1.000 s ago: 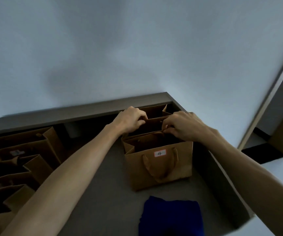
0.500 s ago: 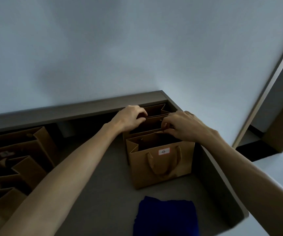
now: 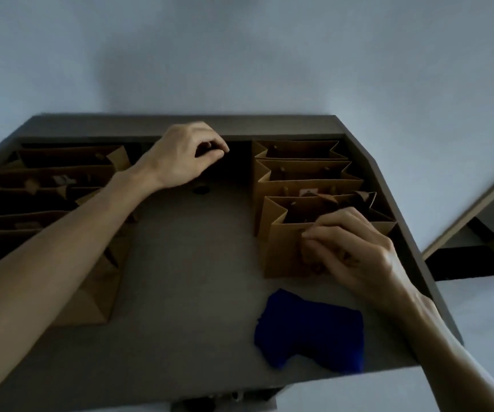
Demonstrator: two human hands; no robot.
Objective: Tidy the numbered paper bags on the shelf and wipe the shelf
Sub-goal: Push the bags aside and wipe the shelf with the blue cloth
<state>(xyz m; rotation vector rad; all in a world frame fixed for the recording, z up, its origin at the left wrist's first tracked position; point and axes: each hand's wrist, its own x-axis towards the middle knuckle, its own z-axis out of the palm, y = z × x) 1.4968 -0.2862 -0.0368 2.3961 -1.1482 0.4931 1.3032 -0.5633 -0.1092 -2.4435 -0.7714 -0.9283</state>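
Three brown paper bags stand in a row at the right of the grey shelf (image 3: 195, 263): a back bag (image 3: 299, 150), a middle bag (image 3: 308, 173) and a front bag (image 3: 281, 251). My right hand (image 3: 355, 254) lies on the front bag's face, fingers curled at its top rim and handle, and it hides the label. Over the dark gap at the back hovers my left hand (image 3: 186, 156), its fingers loosely curled and holding nothing I can see. Several more brown bags (image 3: 61, 173) crowd the left side, partly behind my left forearm. A blue cloth (image 3: 311, 334) lies crumpled near the front edge.
A raised rim (image 3: 180, 126) runs along the back of the shelf against a pale wall. A small dark object (image 3: 201, 190) lies on the shelf below my left hand. To the right stands another dark piece of furniture (image 3: 477, 257).
My left hand let go of the bag rim and moved left over the gap. My right hand came forward from the rear rim to the front bag's face. The view tilted down.
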